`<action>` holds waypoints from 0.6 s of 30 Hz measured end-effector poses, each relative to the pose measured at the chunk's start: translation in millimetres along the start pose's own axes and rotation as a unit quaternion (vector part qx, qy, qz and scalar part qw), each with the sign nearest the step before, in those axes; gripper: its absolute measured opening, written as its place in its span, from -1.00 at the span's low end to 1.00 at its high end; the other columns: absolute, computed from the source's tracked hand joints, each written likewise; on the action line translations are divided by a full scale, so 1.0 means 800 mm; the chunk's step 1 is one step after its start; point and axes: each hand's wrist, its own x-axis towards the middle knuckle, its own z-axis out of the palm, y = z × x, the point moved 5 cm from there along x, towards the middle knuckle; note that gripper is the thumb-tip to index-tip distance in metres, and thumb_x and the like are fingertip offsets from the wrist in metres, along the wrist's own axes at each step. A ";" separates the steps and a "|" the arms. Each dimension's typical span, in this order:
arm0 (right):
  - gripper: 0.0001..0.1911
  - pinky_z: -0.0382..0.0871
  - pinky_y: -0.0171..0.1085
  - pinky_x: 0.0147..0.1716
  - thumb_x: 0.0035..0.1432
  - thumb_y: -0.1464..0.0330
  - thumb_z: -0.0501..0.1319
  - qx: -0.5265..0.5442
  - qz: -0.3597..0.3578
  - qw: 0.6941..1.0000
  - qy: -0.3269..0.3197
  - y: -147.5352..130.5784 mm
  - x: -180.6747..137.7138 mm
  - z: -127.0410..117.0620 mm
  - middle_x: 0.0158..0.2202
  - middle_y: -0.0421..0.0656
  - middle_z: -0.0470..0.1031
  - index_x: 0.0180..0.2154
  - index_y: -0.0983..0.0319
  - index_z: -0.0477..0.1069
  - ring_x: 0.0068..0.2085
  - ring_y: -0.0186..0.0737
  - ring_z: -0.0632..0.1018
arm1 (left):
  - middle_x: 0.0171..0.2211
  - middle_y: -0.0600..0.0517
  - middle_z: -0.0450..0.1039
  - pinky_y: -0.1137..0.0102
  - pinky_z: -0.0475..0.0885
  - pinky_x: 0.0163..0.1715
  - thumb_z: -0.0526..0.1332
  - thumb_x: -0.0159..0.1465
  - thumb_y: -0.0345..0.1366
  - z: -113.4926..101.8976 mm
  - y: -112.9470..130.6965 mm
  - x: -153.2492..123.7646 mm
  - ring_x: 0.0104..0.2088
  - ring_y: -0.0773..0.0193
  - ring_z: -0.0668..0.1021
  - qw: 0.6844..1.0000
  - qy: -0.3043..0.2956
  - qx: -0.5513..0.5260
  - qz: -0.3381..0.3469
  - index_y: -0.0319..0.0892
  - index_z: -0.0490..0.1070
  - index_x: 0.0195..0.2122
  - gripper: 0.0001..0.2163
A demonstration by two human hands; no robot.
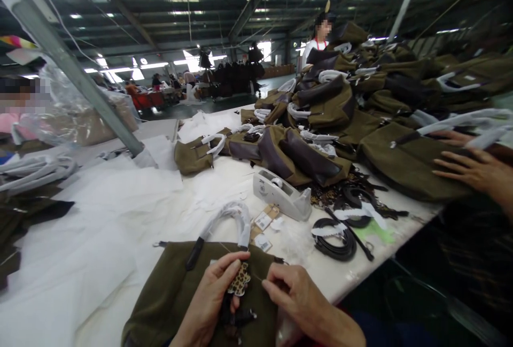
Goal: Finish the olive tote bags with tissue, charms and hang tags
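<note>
An olive-green fabric handbag (168, 288) lies flat on the white table in front of me, its handle (230, 218) wrapped in white paper. My left hand (210, 296) is closed, pinching a small leopard-print tag (239, 282) over the bag. My right hand (294, 293) is closed in a pinch right beside the tag, fingertips on a thin string running to it. Dark strap pieces hang below the tag.
A white tape dispenser (280, 193) stands beyond the bag, with paper labels (262, 222) and coiled black straps (340, 240) near it. A heap of olive and brown bags (340, 112) fills the far right. Another person's hands (473, 168) press on a bag there. A metal pole (80, 79) slants at left.
</note>
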 end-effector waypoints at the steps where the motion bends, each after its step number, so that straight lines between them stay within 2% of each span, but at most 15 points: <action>1: -0.77 0.08 -0.35 -0.47 0.21 0.35 0.15 -0.010 -0.001 1.000 -0.009 -0.001 -0.001 -0.002 -0.56 -0.28 0.31 -0.49 0.26 0.31 -0.50 -0.39 0.30 | -0.48 0.09 0.45 0.64 0.20 -0.73 0.32 0.19 0.00 -0.001 -0.001 0.001 -0.70 0.52 0.38 1.000 0.011 0.003 0.003 -0.17 0.49 -0.04 -0.58; 4: -0.83 0.16 -0.34 -0.42 0.22 0.35 0.18 -0.039 -0.022 0.999 -0.007 -0.012 0.003 -0.017 -0.49 -0.24 0.40 -0.43 0.24 0.39 -0.45 -0.34 0.37 | -0.51 0.09 0.42 0.63 0.14 -0.76 0.31 0.19 0.03 -0.002 -0.004 0.005 -0.71 0.52 0.36 1.000 0.023 0.018 0.013 -0.20 0.52 -0.13 -0.59; 7: -0.86 0.26 -0.33 -0.33 0.25 0.31 0.18 -0.040 -0.064 0.996 0.054 -0.037 0.023 -0.040 -0.34 -0.17 0.47 -0.29 0.23 0.47 -0.35 -0.29 0.44 | -0.54 0.11 0.40 0.62 0.13 -0.76 0.30 0.19 0.04 0.000 -0.005 0.006 -0.73 0.52 0.34 0.999 0.015 0.044 0.020 -0.21 0.53 -0.14 -0.59; 9: -0.86 0.29 -0.32 -0.29 0.24 0.32 0.20 -0.028 -0.079 0.994 0.071 -0.053 0.046 -0.043 -0.29 -0.15 0.50 -0.24 0.22 0.51 -0.31 -0.28 0.46 | -0.57 0.12 0.38 0.62 0.15 -0.76 0.30 0.21 0.03 0.000 -0.006 0.006 -0.73 0.51 0.34 0.998 0.006 0.056 0.022 -0.22 0.52 -0.14 -0.60; 14: -0.93 0.27 -0.35 -0.27 0.13 0.38 0.30 -0.033 -0.098 0.995 -0.006 -0.066 0.106 0.004 -0.35 -0.19 0.56 -0.34 0.22 0.57 -0.30 -0.29 0.50 | -0.65 0.13 0.36 0.60 0.16 -0.75 0.30 0.21 0.02 0.001 -0.007 0.007 -0.73 0.48 0.33 0.997 0.009 0.062 0.034 -0.25 0.50 -0.17 -0.60; 16: -0.92 0.25 -0.36 -0.33 0.10 0.42 0.29 -0.023 -0.101 0.994 -0.022 -0.060 0.118 0.023 -0.42 -0.21 0.54 -0.40 0.25 0.57 -0.36 -0.32 0.48 | -0.69 0.13 0.34 0.59 0.15 -0.75 0.29 0.21 0.03 0.002 -0.008 0.007 -0.75 0.46 0.32 0.997 0.007 0.067 0.033 -0.27 0.50 -0.22 -0.60; 18: -0.91 0.21 -0.39 -0.43 0.08 0.45 0.26 0.026 -0.067 0.997 -0.043 -0.049 0.123 0.034 -0.50 -0.22 0.49 -0.43 0.28 0.56 -0.44 -0.36 0.43 | -0.71 0.13 0.33 0.59 0.15 -0.76 0.28 0.21 0.03 0.004 -0.008 0.007 -0.76 0.46 0.31 0.997 -0.002 0.073 0.034 -0.28 0.50 -0.24 -0.60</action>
